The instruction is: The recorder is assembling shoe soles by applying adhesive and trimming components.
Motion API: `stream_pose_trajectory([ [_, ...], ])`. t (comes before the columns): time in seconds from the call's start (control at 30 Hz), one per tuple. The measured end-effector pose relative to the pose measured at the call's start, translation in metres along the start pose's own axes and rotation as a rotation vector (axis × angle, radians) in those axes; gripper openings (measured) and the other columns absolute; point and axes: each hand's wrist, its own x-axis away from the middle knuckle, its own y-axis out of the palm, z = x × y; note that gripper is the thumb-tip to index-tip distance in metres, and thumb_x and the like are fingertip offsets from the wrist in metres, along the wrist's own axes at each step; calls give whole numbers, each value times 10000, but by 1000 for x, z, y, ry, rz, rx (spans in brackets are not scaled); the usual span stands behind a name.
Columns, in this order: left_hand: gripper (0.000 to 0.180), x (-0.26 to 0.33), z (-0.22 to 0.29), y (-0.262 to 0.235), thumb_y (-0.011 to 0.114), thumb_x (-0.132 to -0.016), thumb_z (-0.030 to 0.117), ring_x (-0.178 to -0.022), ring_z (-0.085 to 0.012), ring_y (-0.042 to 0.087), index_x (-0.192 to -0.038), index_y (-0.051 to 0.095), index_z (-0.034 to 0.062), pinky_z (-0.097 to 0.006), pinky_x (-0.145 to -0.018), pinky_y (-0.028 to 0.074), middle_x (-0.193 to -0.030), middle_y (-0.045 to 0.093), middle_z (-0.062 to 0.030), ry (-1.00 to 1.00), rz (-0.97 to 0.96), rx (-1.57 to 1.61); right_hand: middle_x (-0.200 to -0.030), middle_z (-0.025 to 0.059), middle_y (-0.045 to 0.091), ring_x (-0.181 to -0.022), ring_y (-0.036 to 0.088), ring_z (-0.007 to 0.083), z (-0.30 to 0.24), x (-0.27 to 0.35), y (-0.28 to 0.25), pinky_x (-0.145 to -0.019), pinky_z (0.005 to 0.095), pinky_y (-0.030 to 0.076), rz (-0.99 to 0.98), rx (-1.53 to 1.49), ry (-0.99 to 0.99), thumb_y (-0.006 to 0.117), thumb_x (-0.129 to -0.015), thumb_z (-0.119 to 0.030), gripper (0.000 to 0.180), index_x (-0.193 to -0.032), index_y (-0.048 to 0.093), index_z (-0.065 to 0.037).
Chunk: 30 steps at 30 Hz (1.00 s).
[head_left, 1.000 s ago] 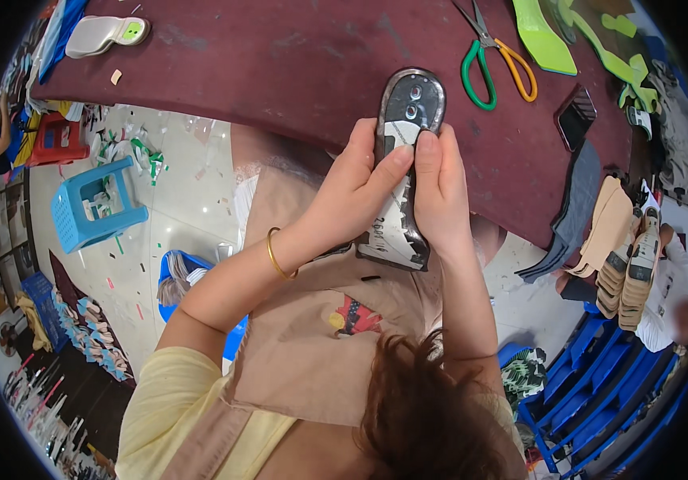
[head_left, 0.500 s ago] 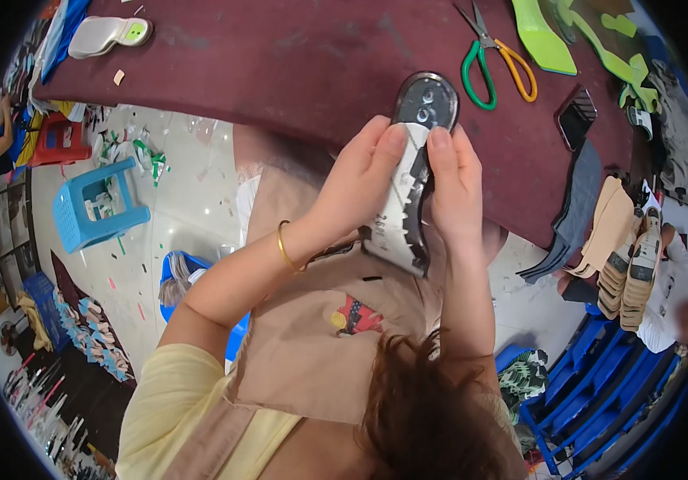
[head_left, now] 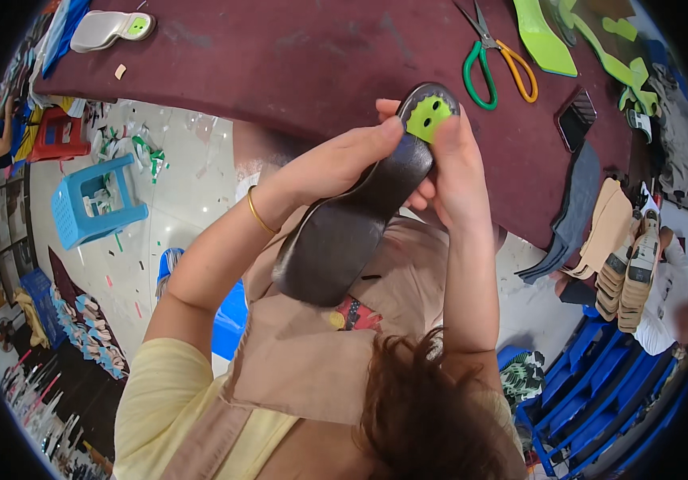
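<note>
Dark shoe insole (head_left: 344,232) with a green heel pad, clamped at its heel end between left hand (head_left: 344,160) and right hand (head_left: 452,164); green-and-orange scissors (head_left: 492,60) beyond the fingertips on maroon table (head_left: 280,56)

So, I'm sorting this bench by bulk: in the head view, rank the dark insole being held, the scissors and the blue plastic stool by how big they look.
1. Dark insole, largest, though nearest the camera.
2. Blue plastic stool.
3. Scissors, close to the stool, so unsure.
</note>
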Motion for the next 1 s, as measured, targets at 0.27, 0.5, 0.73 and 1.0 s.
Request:
stream_pose_trajectory([
  [0.27,639,-10,5,22,265,-972,554,-639,-164,646,-985,572,-6,-258,-610,537,-745,643,-98,-2,303,100,-984,158,660,-641,607,100,-3,-9,4,-441,199,461,-32,242,-40,465,-974,-274,299,-1096,547,-13],
  [0.5,453,-12,-2,22,453,-948,452,-606,-120,612,-943,586,19,-226,-576,503,-717,626,-54,-94,349,-11,-1173,176,596,-754,628,121,5,0,-2,-506,193,494,-124,-140,54,501,-946,-207,308,-1178,498,-3],
  [0.73,485,3,-4,-9,621,-879,230,-1072,-114,533,-1261,464,-26,-276,-929,430,-1159,585,-80,-116,-277,-375,-984,233,647,-940,645,302,5,-9,-17,-849,409,531,4,-195,-36,551,-899,-171,276,-1089,543,30],
  [1.0,406,14,-14,-11,562,-936,298,-918,-53,502,-1168,530,-33,-261,-788,450,-987,584,-4,-223,-131,-304,-941,204,644,-821,656,289,-8,-19,-19,-780,418,554,157,-263,76,560,-893,-180,248,-1051,550,11],
])
